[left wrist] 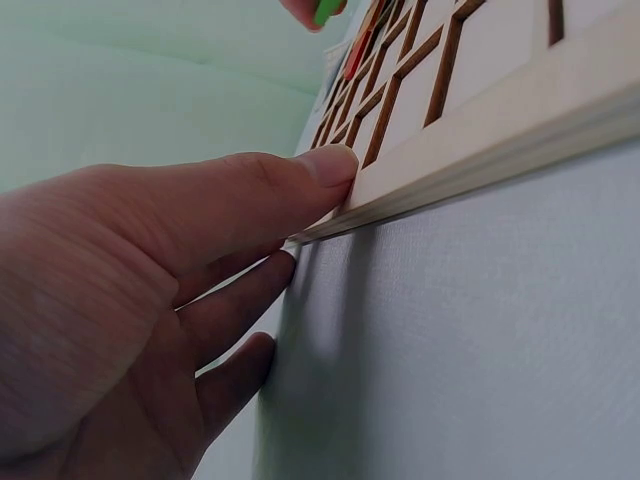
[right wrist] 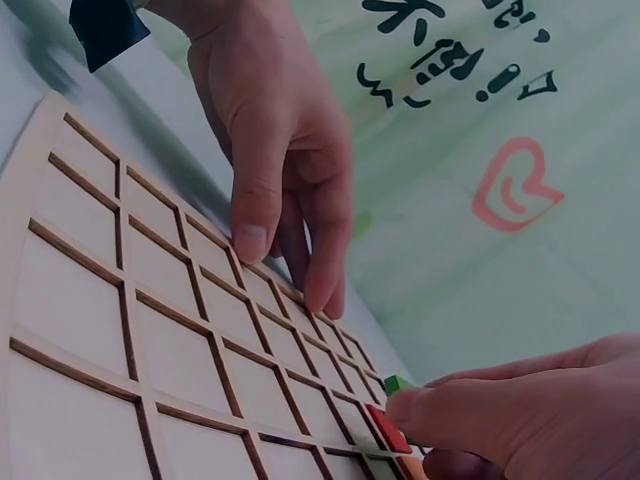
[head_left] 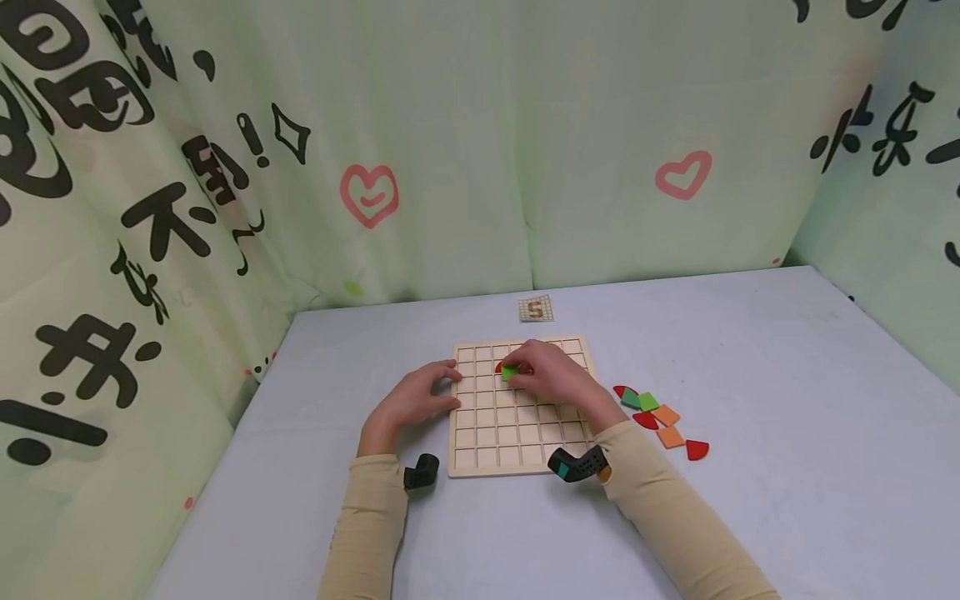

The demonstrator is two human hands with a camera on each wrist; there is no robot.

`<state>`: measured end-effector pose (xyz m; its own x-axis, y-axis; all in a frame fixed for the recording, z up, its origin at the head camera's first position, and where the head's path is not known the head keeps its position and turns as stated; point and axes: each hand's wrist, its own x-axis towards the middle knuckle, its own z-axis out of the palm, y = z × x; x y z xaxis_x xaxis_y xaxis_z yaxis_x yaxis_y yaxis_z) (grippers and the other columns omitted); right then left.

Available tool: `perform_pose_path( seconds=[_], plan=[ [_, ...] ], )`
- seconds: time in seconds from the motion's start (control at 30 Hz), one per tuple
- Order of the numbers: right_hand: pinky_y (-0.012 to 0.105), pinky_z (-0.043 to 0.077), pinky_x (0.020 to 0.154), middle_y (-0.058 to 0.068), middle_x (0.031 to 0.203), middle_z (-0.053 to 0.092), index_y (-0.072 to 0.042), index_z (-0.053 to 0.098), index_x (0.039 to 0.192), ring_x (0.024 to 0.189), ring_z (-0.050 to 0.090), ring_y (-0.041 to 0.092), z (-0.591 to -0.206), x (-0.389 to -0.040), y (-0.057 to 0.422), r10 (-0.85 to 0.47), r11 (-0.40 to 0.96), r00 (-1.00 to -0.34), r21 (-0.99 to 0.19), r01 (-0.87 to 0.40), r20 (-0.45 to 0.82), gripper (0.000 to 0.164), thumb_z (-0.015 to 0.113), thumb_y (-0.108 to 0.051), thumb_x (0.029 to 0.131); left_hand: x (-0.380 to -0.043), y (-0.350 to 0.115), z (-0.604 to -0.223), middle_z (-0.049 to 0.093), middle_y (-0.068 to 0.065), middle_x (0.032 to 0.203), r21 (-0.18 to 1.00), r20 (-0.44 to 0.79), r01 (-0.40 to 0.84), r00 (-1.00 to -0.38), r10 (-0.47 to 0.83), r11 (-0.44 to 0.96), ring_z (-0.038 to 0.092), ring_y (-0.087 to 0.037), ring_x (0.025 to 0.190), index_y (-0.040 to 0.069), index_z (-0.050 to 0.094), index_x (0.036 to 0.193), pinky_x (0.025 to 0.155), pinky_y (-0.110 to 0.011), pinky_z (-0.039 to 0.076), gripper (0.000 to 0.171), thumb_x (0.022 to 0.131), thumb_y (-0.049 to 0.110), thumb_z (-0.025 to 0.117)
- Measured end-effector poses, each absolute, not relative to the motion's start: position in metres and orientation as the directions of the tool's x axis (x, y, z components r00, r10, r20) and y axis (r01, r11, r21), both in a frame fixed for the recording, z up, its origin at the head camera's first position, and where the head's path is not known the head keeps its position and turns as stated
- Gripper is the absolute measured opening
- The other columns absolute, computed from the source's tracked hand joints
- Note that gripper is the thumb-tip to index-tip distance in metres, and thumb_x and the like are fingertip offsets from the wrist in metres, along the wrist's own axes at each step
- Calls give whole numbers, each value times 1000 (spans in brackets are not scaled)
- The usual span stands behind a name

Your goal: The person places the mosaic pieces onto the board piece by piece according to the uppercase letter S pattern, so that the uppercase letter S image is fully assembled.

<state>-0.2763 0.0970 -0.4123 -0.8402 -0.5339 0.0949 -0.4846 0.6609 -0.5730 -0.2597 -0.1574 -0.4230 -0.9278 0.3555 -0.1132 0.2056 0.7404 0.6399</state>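
Observation:
A wooden grid board [head_left: 487, 437] lies on the table. At its left edge rests my left hand [head_left: 415, 395]; in the left wrist view its thumb [left wrist: 330, 165] presses the frame and the fingers extend along the side. My right hand [head_left: 551, 372] pinches a small light green block [head_left: 508, 373] between thumb and fingers over the board's upper part. Right beside that block a red piece [right wrist: 387, 430] sits in the grid, with an orange piece [right wrist: 410, 467] partly hidden under the right hand.
Right of the board lie several loose pieces: red quarter rounds [head_left: 697, 450], orange squares [head_left: 671, 437], a light green one [head_left: 648, 402] and a dark green one [head_left: 631, 399]. A small printed card [head_left: 536, 308] lies behind the board. Printed curtains [head_left: 450, 125] enclose the table [head_left: 787, 375].

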Motion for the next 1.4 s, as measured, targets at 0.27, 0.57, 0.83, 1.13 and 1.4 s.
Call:
perform_pose_path(
  seconds=[0.27, 0.57, 0.83, 1.13, 1.4],
  plan=[
    [38, 53, 88, 9, 109, 68, -3, 71, 120, 96, 60, 20, -418, -273, 89, -535, 666, -841, -574, -476, 76, 29, 68, -12, 94, -259, -159, -424, 45, -13, 156, 648, -92, 226, -925, 369, 727, 36, -31, 148, 3, 63, 127, 122, -46, 30, 38, 92, 12, 71],
    [40, 54, 90, 9, 109, 65, -3, 70, 120, 98, 62, 22, -422, -272, 86, -519, 682, -851, -563, -468, 79, 27, 68, -11, 94, -260, -159, -424, 44, -12, 157, 647, -95, 222, -926, 366, 730, 35, -31, 149, 4, 63, 128, 122, -46, 31, 38, 92, 12, 72],
    [39, 54, 87, 11, 108, 66, -3, 72, 114, 97, 63, 22, -425, -273, 84, -498, 682, -859, -556, -475, 122, 22, 68, -10, 94, -258, -158, -423, 45, -12, 156, 648, -95, 220, -926, 364, 729, 36, -31, 148, 4, 64, 127, 122, -46, 31, 37, 91, 12, 71],
    [40, 54, 89, 10, 111, 66, -4, 71, 115, 98, 62, 21, -426, -270, 83, -479, 679, -870, -578, -453, 118, 22, 66, -7, 94, -258, -158, -423, 45, -12, 156, 648, -94, 221, -926, 365, 729, 37, -31, 148, 4, 64, 126, 122, -46, 31, 36, 92, 11, 71],
    [39, 54, 88, 10, 110, 67, -3, 71, 115, 96, 62, 21, -426, -270, 83, -487, 681, -864, -564, -467, 127, 22, 67, -8, 94, -259, -159, -423, 46, -13, 155, 652, -92, 224, -925, 370, 724, 37, -31, 148, 4, 64, 126, 122, -46, 31, 36, 91, 11, 71]
  ],
)
